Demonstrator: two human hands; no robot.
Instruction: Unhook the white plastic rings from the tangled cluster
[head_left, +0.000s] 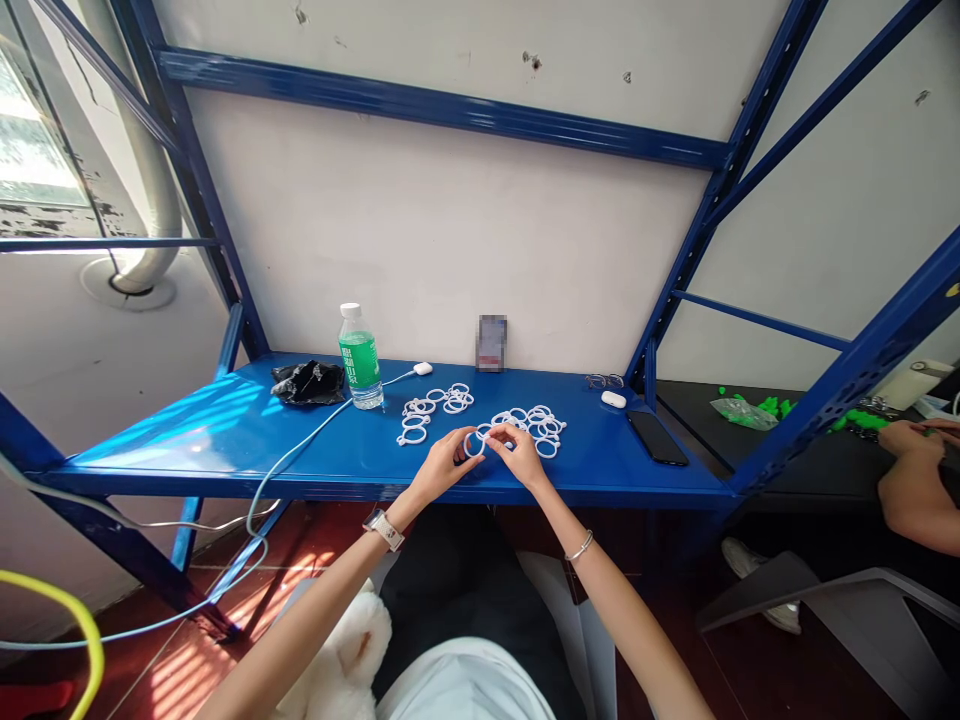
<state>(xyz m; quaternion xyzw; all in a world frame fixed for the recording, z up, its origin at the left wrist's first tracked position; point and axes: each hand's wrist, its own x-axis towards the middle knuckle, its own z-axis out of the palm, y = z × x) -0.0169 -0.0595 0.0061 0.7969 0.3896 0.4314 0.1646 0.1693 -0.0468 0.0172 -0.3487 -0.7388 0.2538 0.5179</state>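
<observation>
In the head view, held a white ring (475, 432) near the front of the blue counter (247, 455), thumb and fingers of the left hand (441, 464) slightly parted around one side. Pinched the other side with the right hand (522, 460), fingertips nearly together, near white ring clusters (541, 420).

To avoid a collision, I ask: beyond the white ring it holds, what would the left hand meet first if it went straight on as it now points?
Beyond the white ring, the left hand would probably meet the right hand first; exact depth is unclear.
</observation>
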